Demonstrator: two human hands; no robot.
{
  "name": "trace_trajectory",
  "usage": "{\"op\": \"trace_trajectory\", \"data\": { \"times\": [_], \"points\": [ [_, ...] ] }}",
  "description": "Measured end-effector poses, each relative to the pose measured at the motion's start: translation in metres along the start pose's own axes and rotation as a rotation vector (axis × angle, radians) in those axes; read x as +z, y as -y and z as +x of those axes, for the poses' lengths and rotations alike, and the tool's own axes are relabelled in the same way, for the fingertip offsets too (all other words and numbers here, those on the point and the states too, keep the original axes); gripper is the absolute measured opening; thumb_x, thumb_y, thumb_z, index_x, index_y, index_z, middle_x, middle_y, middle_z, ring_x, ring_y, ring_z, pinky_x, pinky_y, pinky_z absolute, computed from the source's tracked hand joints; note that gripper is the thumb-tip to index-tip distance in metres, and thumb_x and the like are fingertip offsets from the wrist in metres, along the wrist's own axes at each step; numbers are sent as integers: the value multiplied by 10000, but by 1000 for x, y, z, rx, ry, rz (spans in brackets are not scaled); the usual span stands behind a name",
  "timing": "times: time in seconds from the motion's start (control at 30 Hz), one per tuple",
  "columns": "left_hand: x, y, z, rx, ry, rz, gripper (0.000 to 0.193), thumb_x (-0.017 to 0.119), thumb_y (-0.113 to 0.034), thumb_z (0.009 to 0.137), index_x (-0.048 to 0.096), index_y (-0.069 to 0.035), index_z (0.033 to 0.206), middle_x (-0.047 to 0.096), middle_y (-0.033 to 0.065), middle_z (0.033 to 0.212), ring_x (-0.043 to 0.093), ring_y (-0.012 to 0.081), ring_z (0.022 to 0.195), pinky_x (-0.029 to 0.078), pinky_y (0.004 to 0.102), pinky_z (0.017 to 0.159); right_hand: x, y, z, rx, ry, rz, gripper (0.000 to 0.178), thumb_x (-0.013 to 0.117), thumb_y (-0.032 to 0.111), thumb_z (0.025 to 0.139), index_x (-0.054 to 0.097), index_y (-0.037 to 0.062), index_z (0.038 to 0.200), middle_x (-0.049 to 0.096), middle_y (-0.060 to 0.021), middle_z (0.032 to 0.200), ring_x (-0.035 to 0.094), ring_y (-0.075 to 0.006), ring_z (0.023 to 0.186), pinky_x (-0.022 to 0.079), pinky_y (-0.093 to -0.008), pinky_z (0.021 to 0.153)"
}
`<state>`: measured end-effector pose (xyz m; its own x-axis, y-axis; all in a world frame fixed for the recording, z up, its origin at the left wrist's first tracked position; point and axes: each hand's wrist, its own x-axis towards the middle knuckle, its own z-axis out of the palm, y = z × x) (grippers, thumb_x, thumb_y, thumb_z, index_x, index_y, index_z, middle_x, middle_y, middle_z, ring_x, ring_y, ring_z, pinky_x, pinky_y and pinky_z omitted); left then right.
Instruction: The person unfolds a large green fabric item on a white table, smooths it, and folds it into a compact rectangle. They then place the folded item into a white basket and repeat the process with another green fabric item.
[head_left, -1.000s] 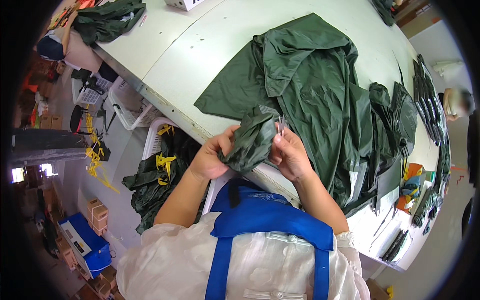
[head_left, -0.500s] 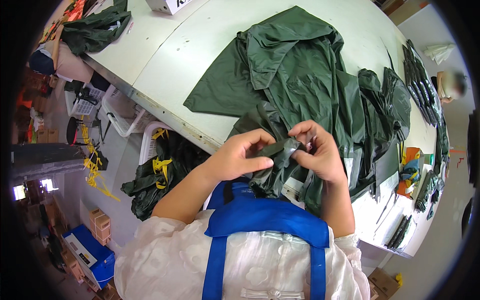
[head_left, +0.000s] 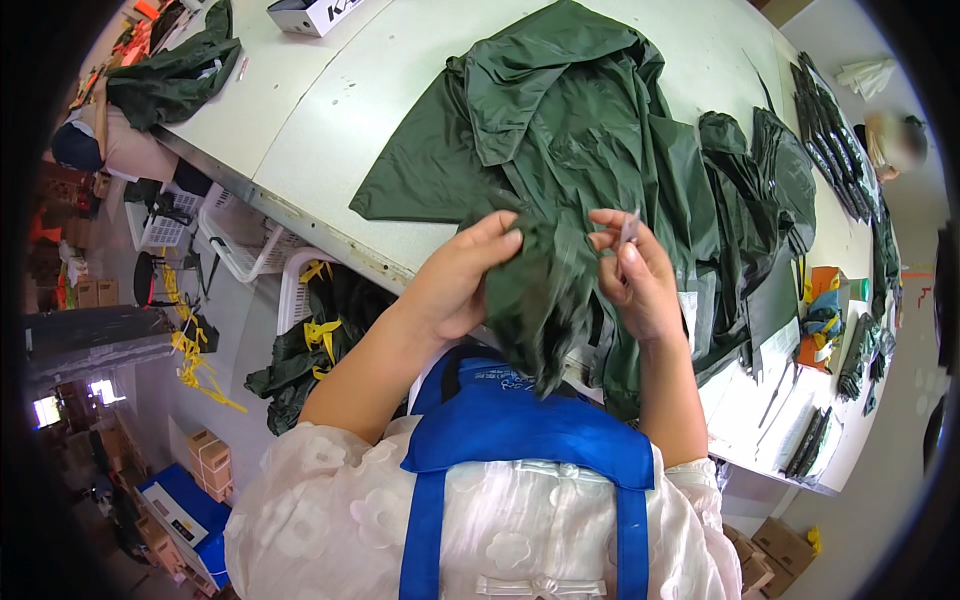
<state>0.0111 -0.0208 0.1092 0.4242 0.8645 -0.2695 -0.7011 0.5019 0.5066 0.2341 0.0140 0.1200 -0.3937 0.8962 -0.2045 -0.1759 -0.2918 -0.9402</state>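
A dark green coated-fabric garment (head_left: pixel 590 130) lies crumpled on the white table in front of me. My left hand (head_left: pixel 462 275) is closed on a bunched part of it, thumb on top, at the table's near edge. That bunched part is blurred by motion. Just right of it, my right hand (head_left: pixel 642 280) is raised off the fabric. Its thumb and forefinger pinch a small, pale, flat piece (head_left: pixel 630 228), too small to name.
More folded green garments (head_left: pixel 770 190) lie to the right. Beyond them is an orange box (head_left: pixel 822 310). White baskets (head_left: pixel 245 230) stand beside the table at left, near dark fabric with yellow straps (head_left: pixel 320 335). Another person (head_left: pixel 120 135) works at the far left.
My right hand has come away from the bunched fabric with the small pale piece in its fingers. My left hand still grips the fabric, which has swung and spread downward.
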Motion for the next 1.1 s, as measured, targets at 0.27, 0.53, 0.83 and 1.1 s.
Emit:
{"op": "trace_trajectory", "data": {
  "times": [0.27,0.53,0.83,1.1],
  "points": [
    [15,16,18,153,129,-414,360,414,-85,978,382,-143,1332,548,95,1213,616,191,1013,552,344,824,4,-38,-37,-965,-293,-546,754,877,210,625,431,49,1212,480,-151,1170,445,-89,626,352,-192,478],
    [50,3,0,781,-142,1574,633,608,128,724,502,-94,1307,506,111,1137,547,218,885,469,315,733,-10,-20,-25,-873,-498,-1002,540,583,-105,572,617,-14,1103,623,-140,963,620,-254,780,515,-299,680],
    [69,-52,11,400,224,1315,100,554,-110,904,553,-15,873,636,121,977,620,188,968,432,287,841,-10,7,-28,-445,-165,-22,133,664,47,819,542,27,869,523,23,766,425,-51,683,343,-197,620],
    [49,-82,19,66,353,1549,114,590,-100,885,611,-5,944,567,64,835,549,153,784,433,262,729,-22,32,-22,-362,15,86,145,673,121,841,548,49,852,540,-5,776,446,-68,624,353,-215,544]
  ]
}}
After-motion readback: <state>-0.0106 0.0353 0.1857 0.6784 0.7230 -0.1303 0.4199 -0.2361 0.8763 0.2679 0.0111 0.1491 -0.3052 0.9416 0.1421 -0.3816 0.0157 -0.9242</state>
